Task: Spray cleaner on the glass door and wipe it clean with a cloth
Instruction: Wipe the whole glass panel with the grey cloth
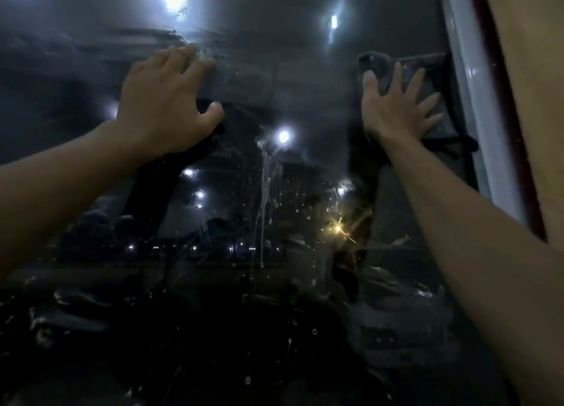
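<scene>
Right hand (393,112) flat on plush cloth (427,66), left hand (161,100) spread on streaky glass door (274,268)

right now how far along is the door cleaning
Spraying looks done: cleaner drips run down the glass door. Wiping is in hand: the right hand presses the cloth flat at upper right; the left hand rests on glass. Still to wipe: drips and droplets lower down.

Dark glass door (213,283), upright, filling the view, speckled with droplets; white cleaner run (263,222) down its centre. Grey cloth (435,65) at two o'clock, spread flat on the pane's right edge.
</scene>
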`<state>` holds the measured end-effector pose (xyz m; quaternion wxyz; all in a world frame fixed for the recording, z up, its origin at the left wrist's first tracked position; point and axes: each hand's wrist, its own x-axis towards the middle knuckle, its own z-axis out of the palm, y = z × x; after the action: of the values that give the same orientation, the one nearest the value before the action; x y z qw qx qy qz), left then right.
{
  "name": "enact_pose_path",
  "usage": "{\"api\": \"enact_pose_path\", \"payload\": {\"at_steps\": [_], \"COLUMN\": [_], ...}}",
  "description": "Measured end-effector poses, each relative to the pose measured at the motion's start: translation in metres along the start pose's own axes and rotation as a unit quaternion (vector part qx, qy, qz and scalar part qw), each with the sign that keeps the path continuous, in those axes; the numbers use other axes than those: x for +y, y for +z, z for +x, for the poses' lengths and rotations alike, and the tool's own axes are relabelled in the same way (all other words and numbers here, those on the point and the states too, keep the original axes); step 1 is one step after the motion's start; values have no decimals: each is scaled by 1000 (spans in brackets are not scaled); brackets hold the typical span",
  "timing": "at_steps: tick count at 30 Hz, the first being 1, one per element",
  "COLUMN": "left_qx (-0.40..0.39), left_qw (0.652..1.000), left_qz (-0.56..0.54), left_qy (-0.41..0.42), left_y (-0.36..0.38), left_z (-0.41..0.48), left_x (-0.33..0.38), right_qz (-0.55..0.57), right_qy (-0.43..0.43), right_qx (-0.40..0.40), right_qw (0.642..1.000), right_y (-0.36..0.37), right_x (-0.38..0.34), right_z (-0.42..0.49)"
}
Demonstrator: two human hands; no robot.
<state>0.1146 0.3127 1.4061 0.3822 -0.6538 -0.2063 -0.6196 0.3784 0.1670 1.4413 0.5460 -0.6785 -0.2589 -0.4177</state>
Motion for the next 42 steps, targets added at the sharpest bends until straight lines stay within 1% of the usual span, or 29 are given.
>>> {"api": "enact_pose_path", "payload": {"at_steps": [2,4,5,7,8,9,10,11,12,13,15,17,19,21,23,25,27,28,30,31,33,34,36,38,40,42], "left_qx": [-11,-8,-1,14,20,22,22,23,26,29,29,20,11,7,10,26,35,30,15,5,-9,-9,-11,-8,-10,-12], "left_qw": [1000,1000,999,997,997,997,997,996,996,996,997,997,998,998,999,998,998,997,997,997,997,997,997,997,998,998], "left_qz": [-3,-26,-43,-59,-58,-56,-55,-55,-53,-47,-32,-25,-14,2,11,16,15,14,15,15,14,15,21,23,25,37], "left_qy": [4,-6,-19,-44,-50,-54,-58,-62,-65,-66,-68,-70,-66,-54,-48,-50,-58,-63,-70,-72,-76,-75,-74,-72,-64,-56], "left_y": [-6,-13,-17,-21,-22,-23,-24,-26,-28,-30,-33,-37,-42,-48,-53,-56,-56,-54,-50,-49,-49,-50,-54,-60,-66,-70], "left_z": [3,4,4,2,1,0,0,0,1,0,-4,-8,-12,-15,-17,-20,-25,-29,-35,-38,-42,-43,-47,-49,-49,-48], "left_x": [-1,-6,-10,-20,-24,-29,-33,-37,-41,-46,-57,-69,-82,-98,-110,-119,-125,-127,-130,-130,-128,-128,-128,-135,-143,-156], "right_qz": [1,-23,-37,-62,-70,-76,-82,-87,-90,-83,-49,-30,-25,-17,-12,-5,-10,-20,-39,-46,-56,-61,-60,-51,-31,-8], "right_qy": [-58,-175,-250,-385,-428,-455,-462,-449,-414,-359,-219,-115,-71,-61,-98,-198,-329,-381,-434,-440,-416,-382,-279,-168,-86,-51], "right_qx": [-5,-19,-24,-39,-50,-54,-51,-43,-33,-22,-7,-4,-7,-12,-9,-7,-20,-34,-53,-57,-52,-43,-25,-17,-24,-27], "right_qw": [998,984,967,920,900,886,881,888,905,930,974,993,997,998,995,980,944,924,899,895,906,921,958,984,996,998], "right_y": [5,14,19,23,23,22,20,18,17,16,16,16,17,20,24,35,45,48,47,44,38,35,29,23,18,19], "right_x": [-33,-68,-84,-105,-107,-106,-102,-94,-86,-78,-67,-67,-78,-100,-128,-159,-183,-190,-191,-186,-172,-162,-134,-108,-96,-108], "right_z": [-11,-36,-50,-73,-77,-73,-65,-56,-47,-39,-30,-28,-32,-39,-53,-82,-118,-134,-140,-133,-113,-101,-78,-62,-55,-56]}}
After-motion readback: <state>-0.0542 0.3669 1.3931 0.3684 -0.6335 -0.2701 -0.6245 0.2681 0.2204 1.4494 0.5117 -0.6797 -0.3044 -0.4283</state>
